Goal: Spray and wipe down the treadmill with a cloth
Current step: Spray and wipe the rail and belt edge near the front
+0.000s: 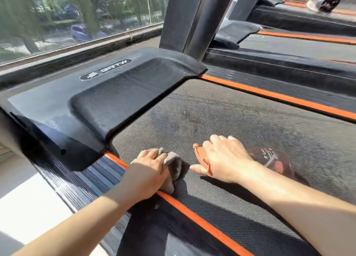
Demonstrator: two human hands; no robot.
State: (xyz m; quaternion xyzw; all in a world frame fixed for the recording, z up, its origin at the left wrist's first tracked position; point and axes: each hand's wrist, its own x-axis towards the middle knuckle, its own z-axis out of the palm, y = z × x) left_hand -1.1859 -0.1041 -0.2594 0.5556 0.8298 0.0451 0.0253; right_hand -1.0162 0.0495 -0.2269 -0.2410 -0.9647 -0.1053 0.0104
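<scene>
Treadmill [240, 207], front end, seen from above. The belt [221, 109] is grey-black with a fine dimpled weave and carries dull smears and darker patches toward its middle. The motor cover [123, 94] is moulded black plastic with rounded corners and a raised central panel whose matte surface is speckled. Its flat outer ledge is glossier and reflects light. A white-outlined oval badge [106, 69] on the cover reads "BRTW" beside a stacked-bar emblem. A smooth orange strip [194, 216] edges the belt on each side. Outside the near strip runs a black side rail [96, 172] with lengthwise ribs. The left hand [152, 167] grips a crumpled grey cloth [175, 164], soft and nappy, with fingers curled over it. It presses the cloth onto the belt just beside the near orange strip, close to the corner of the motor cover. The right hand [223, 159] lies near it on the belt, fingers curled over the orange plastic trigger head [199, 155] of a spray bottle [275, 161] and thumb stretched out flat against the belt. The bottle lies on its side on the belt. Its body is dark, reddish-brown and translucent, and its white label lettering is too blurred to read. Two dark metal uprights [181, 15] rise behind the cover. Beyond them stands a second treadmill [300, 47] with the same orange strips. A window [57, 15] at the left shows trees and a parked car.
</scene>
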